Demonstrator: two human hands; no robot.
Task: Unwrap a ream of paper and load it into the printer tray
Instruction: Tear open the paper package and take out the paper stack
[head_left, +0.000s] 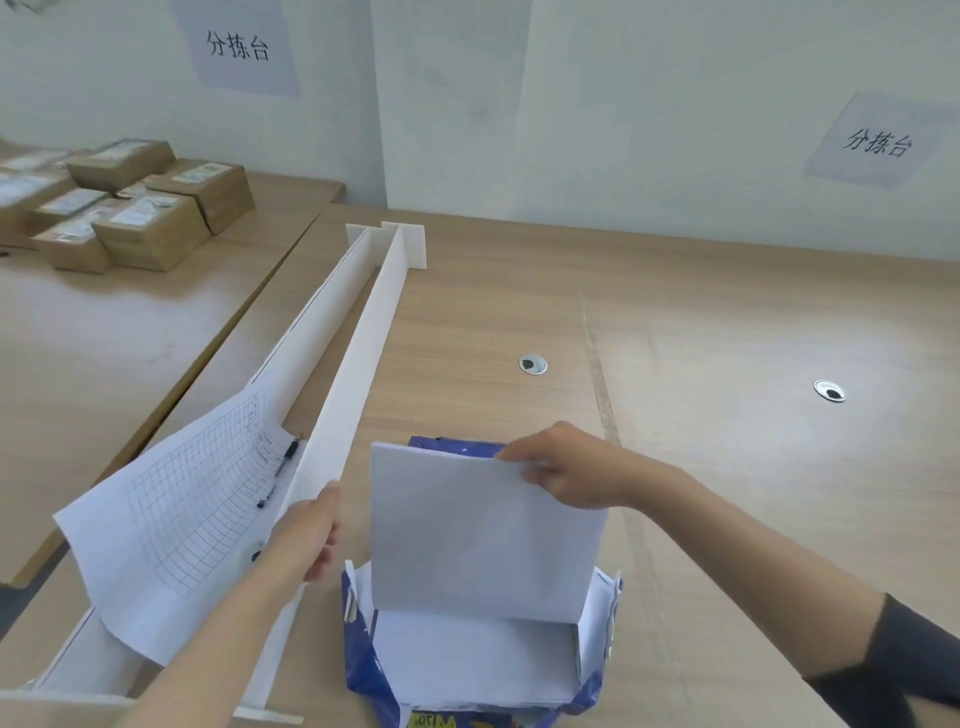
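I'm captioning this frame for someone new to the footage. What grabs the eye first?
At bottom centre, the right hand lifts a white stack of paper out of the torn blue wrapper. Left of it, the left hand sits beside a long white divider and a gridded sheet.

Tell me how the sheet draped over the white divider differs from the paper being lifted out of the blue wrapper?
The draped sheet is one page printed with a grid table, sagging over the white divider; the lifted stack is blank, many sheets thick, and tilted up. The right hand grips the stack's top edge; no hand holds the draped sheet. Both are white paper.
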